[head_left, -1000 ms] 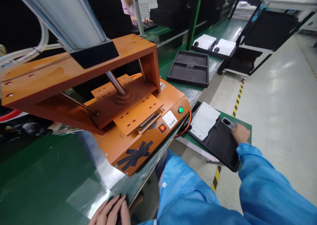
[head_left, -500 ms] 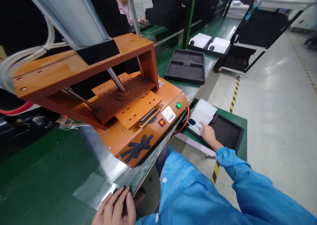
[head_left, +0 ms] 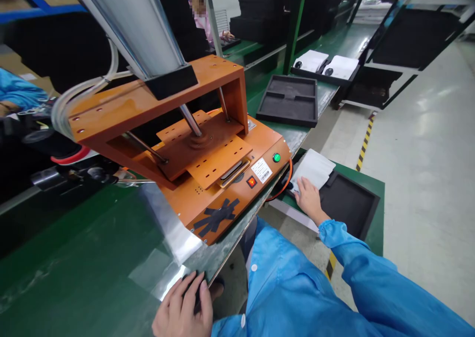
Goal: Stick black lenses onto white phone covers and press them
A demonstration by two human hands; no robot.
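Right grip (head_left: 308, 198) at thin white sheets (head_left: 315, 168), hold unclear; left grip (head_left: 183, 305) loosely spread at glossy green desk (head_left: 85, 258); pale floor (head_left: 426, 154).

Right hand (head_left: 308, 200) rests on white pieces (head_left: 315, 168) — black tray (head_left: 347, 203) beneath and beside it; orange press (head_left: 218, 163) stands to its left.

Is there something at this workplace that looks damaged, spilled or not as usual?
Yes: on the front of the orange press, several black tape strips overlap in a rough star. It looks like an improvised patch, though what lies beneath is hidden. I see no spill around the right hand.
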